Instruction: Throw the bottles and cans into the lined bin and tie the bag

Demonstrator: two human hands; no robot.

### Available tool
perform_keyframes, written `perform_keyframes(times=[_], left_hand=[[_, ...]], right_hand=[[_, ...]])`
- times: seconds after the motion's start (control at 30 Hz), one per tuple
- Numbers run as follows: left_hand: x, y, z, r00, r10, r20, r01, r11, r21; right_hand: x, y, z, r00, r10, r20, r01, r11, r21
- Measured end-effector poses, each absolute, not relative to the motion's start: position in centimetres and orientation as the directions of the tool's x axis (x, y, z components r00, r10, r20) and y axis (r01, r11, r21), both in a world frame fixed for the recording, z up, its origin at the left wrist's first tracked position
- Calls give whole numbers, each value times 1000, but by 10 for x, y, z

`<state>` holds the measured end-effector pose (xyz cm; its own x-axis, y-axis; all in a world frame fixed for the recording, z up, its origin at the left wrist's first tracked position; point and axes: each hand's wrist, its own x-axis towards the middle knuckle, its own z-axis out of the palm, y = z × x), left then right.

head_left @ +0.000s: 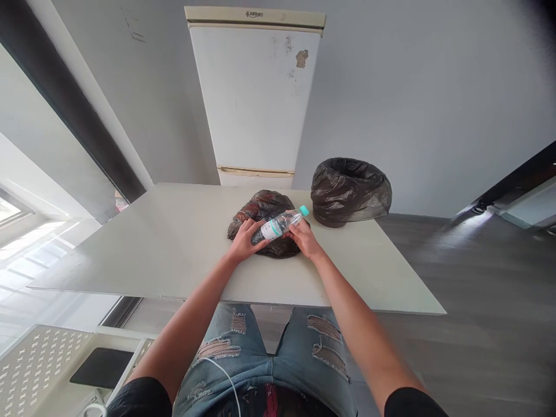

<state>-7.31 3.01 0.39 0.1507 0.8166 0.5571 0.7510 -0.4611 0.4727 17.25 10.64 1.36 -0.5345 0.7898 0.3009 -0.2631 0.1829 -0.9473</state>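
Both hands meet at a clear plastic bottle (280, 225) with a teal cap and a white-and-teal label. It lies tilted, cap end raised toward the bin side, on top of a crumpled dark plastic bag (264, 223). The left hand (245, 238) wraps the bottle's base end, its fingers (251, 227) curled around the bottle's lower body and the palm resting against the bag. The right hand (305, 237) grips the bottle nearer its neck, fingers closed on it from below and behind.

The bag sits on the white counter (174, 243), near the middle of its far half. Just beyond the bottle's cap, at the counter's far right corner, stands 1 bin lined with a dark bag (350, 191), its mouth open, apart from the crumpled bag. Behind the bottle, against the grey wall, stands a white fridge (254, 92). Below the counter edge, the person's torn blue jeans (278, 347) show.
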Motion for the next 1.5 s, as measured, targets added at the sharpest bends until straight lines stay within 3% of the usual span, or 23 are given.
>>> perform_keyframes(times=[0.2,0.47,0.67,1.07,1.5], left_hand=[[-73,29,4,173,833,525,739,-463,490],[-73,29,5,186,832,523,732,-473,491],[-74,31,3,238,840,487,732,-484,479],[-73,30,6,200,836,511,727,-476,495],[-73,30,5,183,835,519,726,-471,501]], right_hand=[[172,103,15,-607,749,266,-309,86,-947],[175,104,13,-675,699,237,-261,74,-962],[174,97,8,-789,563,244,-267,43,-963],[172,98,10,-787,562,254,-221,127,-967],[173,92,20,-883,430,187,-138,143,-980]])
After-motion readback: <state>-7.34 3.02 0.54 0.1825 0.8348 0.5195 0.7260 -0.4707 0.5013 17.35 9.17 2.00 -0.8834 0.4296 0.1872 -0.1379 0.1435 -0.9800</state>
